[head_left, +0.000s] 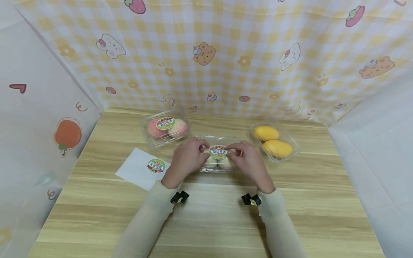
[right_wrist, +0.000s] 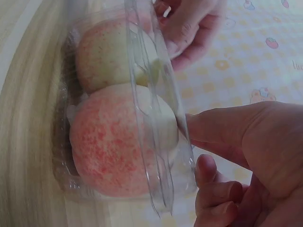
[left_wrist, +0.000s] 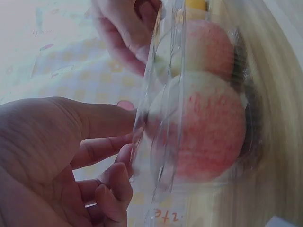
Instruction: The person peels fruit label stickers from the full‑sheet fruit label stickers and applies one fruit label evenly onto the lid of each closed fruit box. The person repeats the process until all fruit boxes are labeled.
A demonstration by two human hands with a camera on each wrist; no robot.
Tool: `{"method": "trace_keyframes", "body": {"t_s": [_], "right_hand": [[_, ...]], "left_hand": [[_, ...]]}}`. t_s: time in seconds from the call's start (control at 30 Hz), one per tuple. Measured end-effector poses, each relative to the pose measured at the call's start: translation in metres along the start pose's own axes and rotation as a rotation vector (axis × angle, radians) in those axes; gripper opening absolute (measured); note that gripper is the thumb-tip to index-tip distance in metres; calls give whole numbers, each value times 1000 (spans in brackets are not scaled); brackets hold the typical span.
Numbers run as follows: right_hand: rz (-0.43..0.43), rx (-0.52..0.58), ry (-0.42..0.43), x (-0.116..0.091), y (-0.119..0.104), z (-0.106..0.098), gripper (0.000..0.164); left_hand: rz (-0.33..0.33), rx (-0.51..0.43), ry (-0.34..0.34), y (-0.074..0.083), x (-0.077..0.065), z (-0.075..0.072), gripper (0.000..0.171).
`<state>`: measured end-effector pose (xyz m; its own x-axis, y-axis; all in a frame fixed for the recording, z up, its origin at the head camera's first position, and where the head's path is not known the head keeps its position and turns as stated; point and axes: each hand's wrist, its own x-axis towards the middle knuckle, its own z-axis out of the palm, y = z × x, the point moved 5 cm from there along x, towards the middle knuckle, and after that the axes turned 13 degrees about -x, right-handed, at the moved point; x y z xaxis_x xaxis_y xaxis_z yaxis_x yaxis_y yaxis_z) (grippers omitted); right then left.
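Note:
A clear plastic clamshell box (head_left: 219,169) with two peaches (left_wrist: 203,125) in it stands mid-table. Over its lid lies an oval fruit label sticker (head_left: 218,152), green, white and red. With thumb and fingertips, my left hand (head_left: 190,154) holds the sticker's left edge, right at the lid. At the opposite edge my right hand (head_left: 249,159) does the same. Both wrist views show the thumbs at the lid surface, and the other fingers are bent. From those sides the sticker itself is hard to make out.
Behind to the left is another clear box of peaches (head_left: 158,128), with a label on its lid. A box of two yellow mangoes (head_left: 277,148) sits to the right. White backing paper (head_left: 135,168) bearing one sticker (head_left: 156,166) lies beside my left forearm. A checked cloth (head_left: 226,79) hangs behind.

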<state>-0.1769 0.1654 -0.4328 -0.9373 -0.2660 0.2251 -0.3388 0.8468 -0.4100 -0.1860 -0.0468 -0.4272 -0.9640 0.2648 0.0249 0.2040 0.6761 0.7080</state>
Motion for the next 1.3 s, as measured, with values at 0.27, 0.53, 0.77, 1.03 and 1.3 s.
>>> {"method": "trace_keyframes", "body": {"t_s": [0.27, 0.53, 0.77, 1.03, 1.3], "right_hand": [[30, 50, -41, -1, 14, -6, 25], [56, 128, -149, -6, 31, -13, 22], [53, 148, -180, -10, 47, -21, 12], [76, 160, -255, -14, 58, -23, 7], [69, 193, -364, -16, 61, -16, 6]], "left_hand": [[-44, -88, -23, -14, -1, -14, 21], [-32, -199, -113, -30, -6, -28, 20], [-56, -210, -163, -40, -7, -37, 23], [-31, -226, -260, -50, -6, -36, 13], [-23, -228, -350, -54, -6, -31, 15]]}}
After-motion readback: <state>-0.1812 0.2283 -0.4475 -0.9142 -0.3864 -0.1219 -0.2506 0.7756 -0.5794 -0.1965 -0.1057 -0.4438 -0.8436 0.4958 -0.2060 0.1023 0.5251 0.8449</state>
